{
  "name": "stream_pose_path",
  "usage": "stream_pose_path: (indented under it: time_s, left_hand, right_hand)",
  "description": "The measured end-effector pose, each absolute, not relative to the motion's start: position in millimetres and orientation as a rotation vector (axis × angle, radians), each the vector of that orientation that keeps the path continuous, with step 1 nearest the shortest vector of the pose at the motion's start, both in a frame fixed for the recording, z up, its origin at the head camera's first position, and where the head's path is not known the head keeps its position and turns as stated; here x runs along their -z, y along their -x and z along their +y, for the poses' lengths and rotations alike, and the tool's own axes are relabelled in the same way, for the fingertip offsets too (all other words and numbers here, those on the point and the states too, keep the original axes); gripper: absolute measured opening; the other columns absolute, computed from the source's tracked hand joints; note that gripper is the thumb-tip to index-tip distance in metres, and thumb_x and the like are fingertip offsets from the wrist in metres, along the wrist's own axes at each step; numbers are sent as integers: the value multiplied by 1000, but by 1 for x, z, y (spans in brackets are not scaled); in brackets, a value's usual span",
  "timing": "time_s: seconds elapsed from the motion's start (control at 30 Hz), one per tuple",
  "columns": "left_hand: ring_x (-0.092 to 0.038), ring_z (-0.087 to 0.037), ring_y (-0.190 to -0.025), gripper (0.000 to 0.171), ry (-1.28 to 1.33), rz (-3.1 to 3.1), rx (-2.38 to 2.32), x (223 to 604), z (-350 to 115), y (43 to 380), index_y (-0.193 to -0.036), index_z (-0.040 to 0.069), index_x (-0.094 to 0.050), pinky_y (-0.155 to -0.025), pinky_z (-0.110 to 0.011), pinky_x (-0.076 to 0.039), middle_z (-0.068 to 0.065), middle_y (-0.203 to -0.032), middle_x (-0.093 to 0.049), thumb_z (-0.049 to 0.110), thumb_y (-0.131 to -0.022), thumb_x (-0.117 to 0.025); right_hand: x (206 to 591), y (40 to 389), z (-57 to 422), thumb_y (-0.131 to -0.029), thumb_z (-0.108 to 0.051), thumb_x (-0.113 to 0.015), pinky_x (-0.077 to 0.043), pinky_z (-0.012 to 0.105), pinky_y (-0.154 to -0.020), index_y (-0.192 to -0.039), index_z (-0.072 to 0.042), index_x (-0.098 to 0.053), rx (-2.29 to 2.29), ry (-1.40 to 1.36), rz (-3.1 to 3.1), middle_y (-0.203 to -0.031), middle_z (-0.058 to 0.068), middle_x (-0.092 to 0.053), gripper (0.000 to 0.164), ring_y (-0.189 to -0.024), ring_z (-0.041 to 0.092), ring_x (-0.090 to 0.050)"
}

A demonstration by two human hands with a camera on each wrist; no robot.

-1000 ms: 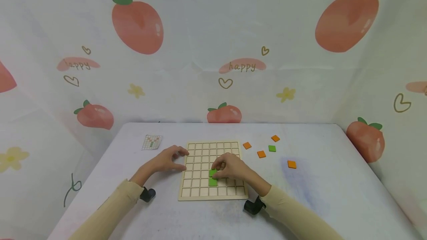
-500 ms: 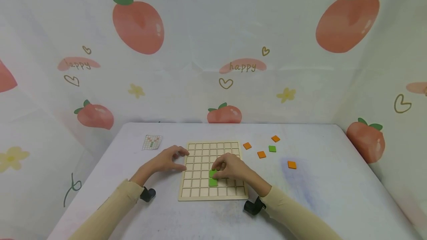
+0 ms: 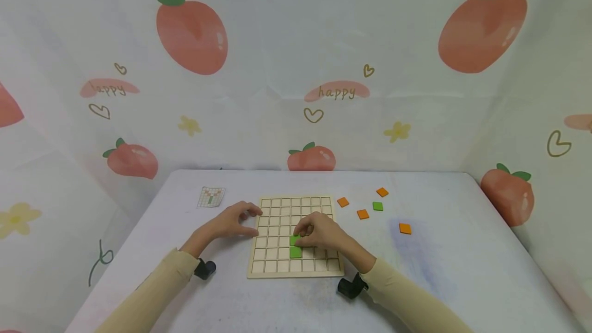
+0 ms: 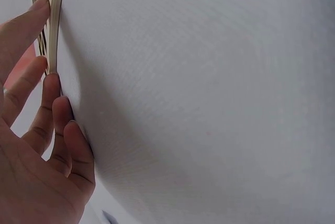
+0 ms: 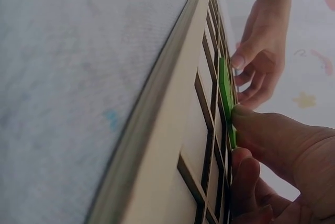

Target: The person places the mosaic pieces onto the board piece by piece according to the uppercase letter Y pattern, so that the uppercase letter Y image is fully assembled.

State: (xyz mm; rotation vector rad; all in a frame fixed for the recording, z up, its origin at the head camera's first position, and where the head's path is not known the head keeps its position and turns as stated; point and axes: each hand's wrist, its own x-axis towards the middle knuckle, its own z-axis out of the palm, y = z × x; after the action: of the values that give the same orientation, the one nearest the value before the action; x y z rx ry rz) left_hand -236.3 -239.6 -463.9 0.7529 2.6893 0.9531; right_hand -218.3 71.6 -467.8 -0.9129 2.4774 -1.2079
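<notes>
A pale wooden board (image 3: 272,266) with a grid of square recesses lies flat on the table. Two green square tiles sit in one column of it, one behind the other. My right hand (image 3: 322,232) pinches the farther green tile (image 3: 294,240) between thumb and fingers, partly covering it. The nearer green tile (image 3: 295,253) shows whole in the head view and also in the right wrist view. Over at the board's left edge, my left hand (image 3: 233,221) rests with thumb and fingers spread; its fingertips (image 4: 51,81) touch the rim in the left wrist view.
Right of the board lie several loose orange tiles, such as the rightmost orange tile (image 3: 405,228), and a loose green tile (image 3: 377,206). A small paper card (image 3: 210,198) printed with a coloured grid pattern lies at the back left. Behind the table hangs a fruit-printed cloth (image 3: 259,132).
</notes>
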Motion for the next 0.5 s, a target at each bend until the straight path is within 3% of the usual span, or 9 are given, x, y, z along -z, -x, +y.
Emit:
stream_pose_path:
  time_s: [0.5]
  left_hand:
    - [-56,-28,-111,53,-756,2697,-943,465,-241,236,-126,5,-64,-97,-48,-46,-6,-119,-61,26,-83,-87]
  right_hand:
    - [471,225,88,-87,-12,-81,-51,29,-66,-96,-8,-78,1346,946,2356,-81,-3,-66,11,-73,14,-60]
